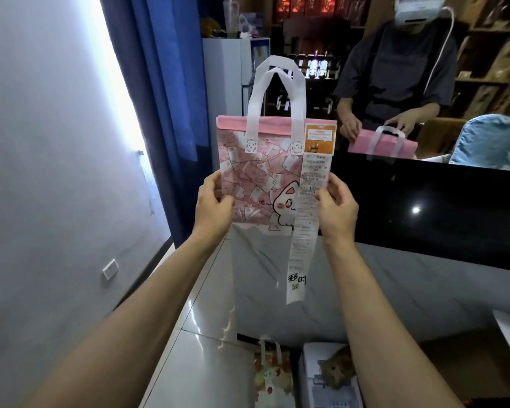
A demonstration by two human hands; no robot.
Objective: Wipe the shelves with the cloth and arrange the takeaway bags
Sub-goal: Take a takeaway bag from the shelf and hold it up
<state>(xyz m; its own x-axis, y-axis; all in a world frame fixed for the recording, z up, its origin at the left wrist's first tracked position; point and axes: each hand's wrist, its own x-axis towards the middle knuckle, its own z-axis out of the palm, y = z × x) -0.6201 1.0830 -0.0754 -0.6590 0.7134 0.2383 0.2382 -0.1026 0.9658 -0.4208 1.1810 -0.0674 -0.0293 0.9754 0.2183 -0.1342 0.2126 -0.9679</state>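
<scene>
Low in front: a patterned bag [273, 375] on the floor. Above, held upright in open air: pink takeaway bag [259, 172], left hand [214, 201] pinching its left edge, right hand [336, 204] pinching the right edge and the hanging receipt [304, 231]. Black counter [424, 213] just right.

Pink bags: two, one [259, 172] held up, one [382, 145] on the surface [454, 207]; patterned bag [273, 375]: one, on the floor; receipt [305, 219]: one; orange tag [320, 138]: one.

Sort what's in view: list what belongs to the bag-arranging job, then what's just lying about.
Job:
- pink takeaway bag, held up by left hand and right hand
- its receipt
- second pink bag, handled by another person

Lying about:
- blue curtain
- wall switch
- black counter
</scene>
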